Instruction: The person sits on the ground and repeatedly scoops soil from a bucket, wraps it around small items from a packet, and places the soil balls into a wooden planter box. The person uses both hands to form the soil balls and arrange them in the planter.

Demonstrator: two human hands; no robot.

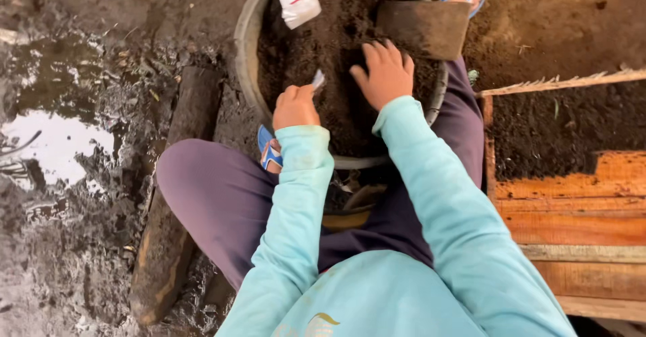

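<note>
A round grey basin (247, 54) full of dark soil (330, 41) stands between my knees. My left hand (294, 106) is closed around a small whitish plastic piece (317, 79) at the basin's near rim. My right hand (385, 73) lies flat, fingers spread, on the soil. A flat rusty metal blade (422, 27) rests on the soil just beyond my right hand. A crumpled white plastic bag (299, 1) lies on the soil at the far side.
A wooden tray (572, 209) partly filled with dark soil sits on the right. A dark log (168, 202) lies on the muddy ground at left, beside a puddle (54, 142). My feet wear blue sandals (269, 150).
</note>
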